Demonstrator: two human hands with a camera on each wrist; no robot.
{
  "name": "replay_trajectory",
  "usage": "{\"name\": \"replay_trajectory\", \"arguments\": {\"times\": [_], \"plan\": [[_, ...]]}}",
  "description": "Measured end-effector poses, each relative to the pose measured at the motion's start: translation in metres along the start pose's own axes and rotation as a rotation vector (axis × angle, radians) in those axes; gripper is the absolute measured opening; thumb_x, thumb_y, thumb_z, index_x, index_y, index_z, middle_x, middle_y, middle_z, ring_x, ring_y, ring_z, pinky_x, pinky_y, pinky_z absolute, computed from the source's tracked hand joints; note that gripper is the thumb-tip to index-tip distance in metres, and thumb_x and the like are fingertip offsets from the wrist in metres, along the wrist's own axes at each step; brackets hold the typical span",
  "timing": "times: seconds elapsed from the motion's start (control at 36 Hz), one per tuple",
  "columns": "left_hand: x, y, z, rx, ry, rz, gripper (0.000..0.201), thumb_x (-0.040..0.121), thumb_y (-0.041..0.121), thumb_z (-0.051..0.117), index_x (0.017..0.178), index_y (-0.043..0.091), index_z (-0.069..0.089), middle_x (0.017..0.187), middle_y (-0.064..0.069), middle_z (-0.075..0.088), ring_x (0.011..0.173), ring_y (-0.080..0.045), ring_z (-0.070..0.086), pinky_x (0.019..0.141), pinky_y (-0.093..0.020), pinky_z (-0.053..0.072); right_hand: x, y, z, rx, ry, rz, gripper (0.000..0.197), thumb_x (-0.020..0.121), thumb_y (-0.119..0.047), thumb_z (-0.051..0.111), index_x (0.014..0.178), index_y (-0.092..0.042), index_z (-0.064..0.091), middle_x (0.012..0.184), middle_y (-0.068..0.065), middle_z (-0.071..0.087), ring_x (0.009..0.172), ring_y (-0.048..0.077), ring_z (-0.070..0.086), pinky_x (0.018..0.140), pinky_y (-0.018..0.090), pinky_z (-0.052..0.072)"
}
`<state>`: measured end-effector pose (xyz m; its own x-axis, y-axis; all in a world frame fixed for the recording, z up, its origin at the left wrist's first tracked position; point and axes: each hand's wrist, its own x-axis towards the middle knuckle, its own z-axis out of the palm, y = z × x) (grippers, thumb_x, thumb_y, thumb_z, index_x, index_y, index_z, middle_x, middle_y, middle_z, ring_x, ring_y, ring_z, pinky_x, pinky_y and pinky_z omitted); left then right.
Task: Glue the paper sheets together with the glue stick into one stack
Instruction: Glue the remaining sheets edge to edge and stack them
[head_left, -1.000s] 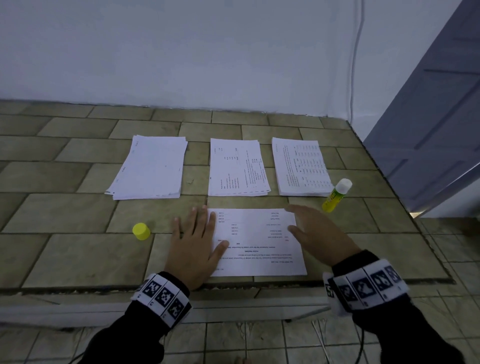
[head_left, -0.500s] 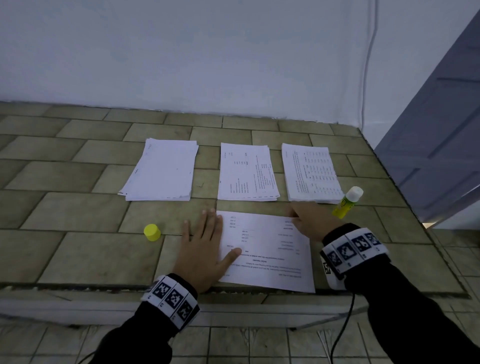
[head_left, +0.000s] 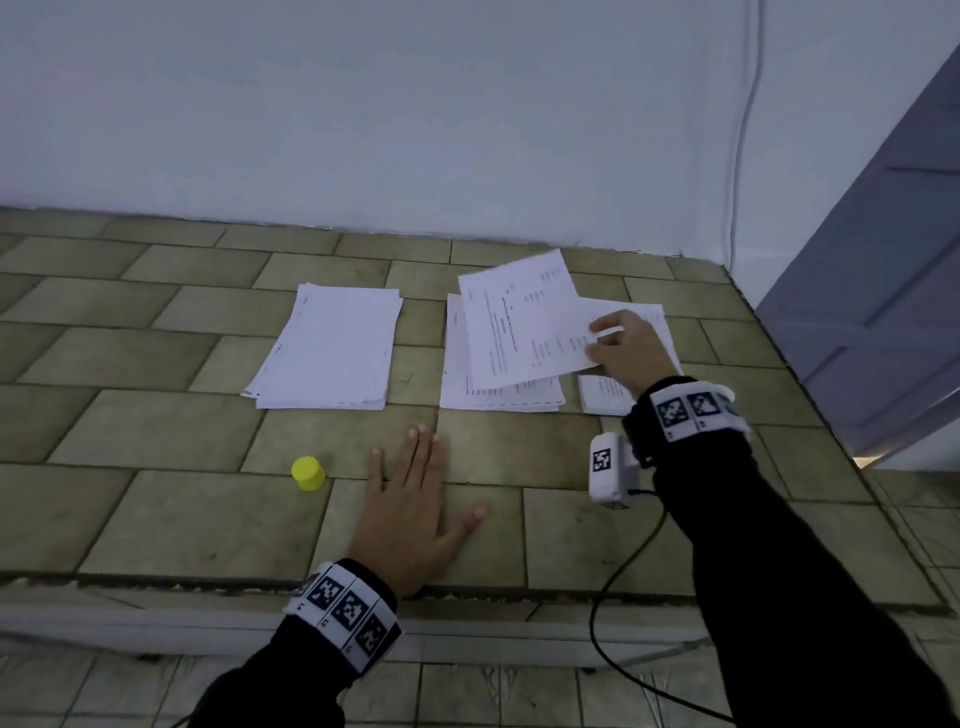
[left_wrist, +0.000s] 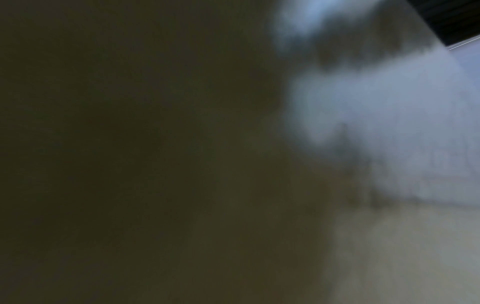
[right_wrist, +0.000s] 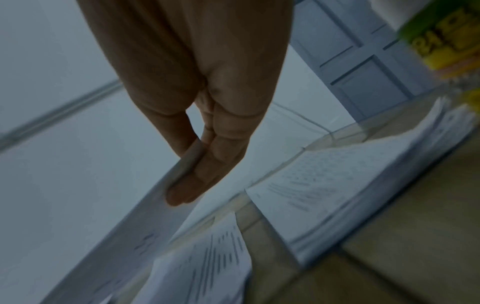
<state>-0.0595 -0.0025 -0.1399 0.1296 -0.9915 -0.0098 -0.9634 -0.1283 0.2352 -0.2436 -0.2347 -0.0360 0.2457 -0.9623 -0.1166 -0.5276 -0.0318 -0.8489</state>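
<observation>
Left of centre in the head view, a stack of blank white paper sheets (head_left: 330, 347) lies flat on the olive tiled counter (head_left: 156, 353). Below it, toward the lower left, a small yellow cylindrical cap (head_left: 308, 473) stands on a tile, apart from the paper. Just right of the cap, the left hand (head_left: 415, 512) rests palm down on bare tile, fingers straight and spread, holding nothing; its wrist view is dark and blurred. At centre, a second stack of printed white sheets (head_left: 498, 397) lies flat. Over it, a single printed white sheet (head_left: 522, 322) is lifted and tilted, its lower right corner pinched by the right hand (head_left: 626, 351), thumb on top and fingers beneath. In the right wrist view the fingers (right_wrist: 197, 179) press that sheet's edge. A third printed stack (head_left: 602, 397) lies partly under this hand. The yellow-green glue stick (right_wrist: 446, 41) shows blurred in the upper right corner of the right wrist view.
</observation>
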Motion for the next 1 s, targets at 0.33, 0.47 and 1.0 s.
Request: {"name": "replay_trajectory", "arguments": {"times": [0.33, 0.47, 1.0], "plan": [[0.001, 0.0, 0.002, -0.009, 0.023, -0.004, 0.102, 0.084, 0.082, -0.003, 0.156, 0.011, 0.011, 0.163, -0.006, 0.002, 0.15, -0.018, -0.005, 0.119, -0.051, -0.006, 0.005, 0.015, 0.053, -0.49, -0.052, -0.09, 0.025, 0.091, -0.01, 0.06, 0.115, -0.003, 0.057, 0.116, 0.014, 0.059, 0.108, 0.028, 0.056, 0.081, 0.025, 0.041], [0.0, -0.001, 0.001, -0.01, 0.014, -0.006, 0.102, 0.084, 0.081, -0.003, 0.156, 0.011, 0.013, 0.163, -0.007, 0.003, 0.15, -0.018, -0.004, 0.119, -0.052, -0.004, 0.002, 0.012, 0.06, -0.721, -0.135, -0.11, 0.028, 0.092, -0.013, 0.06, 0.117, -0.002, 0.053, 0.119, 0.017, 0.056, 0.109, 0.03, 0.055, 0.083, 0.032, 0.045], [-0.018, 0.008, -0.133, -0.501, -0.021, 0.009, 0.065, 0.086, 0.074, 0.043, 0.135, 0.032, 0.049, 0.125, 0.036, 0.043, 0.109, 0.029, 0.037, 0.093, 0.004, 0.025, -0.097, -0.009, -0.031, -0.252, 0.546, -0.666, 0.026, 0.084, -0.013, 0.068, 0.108, -0.01, 0.058, 0.11, 0.007, 0.056, 0.103, 0.021, 0.051, 0.09, 0.03, 0.04]]}}
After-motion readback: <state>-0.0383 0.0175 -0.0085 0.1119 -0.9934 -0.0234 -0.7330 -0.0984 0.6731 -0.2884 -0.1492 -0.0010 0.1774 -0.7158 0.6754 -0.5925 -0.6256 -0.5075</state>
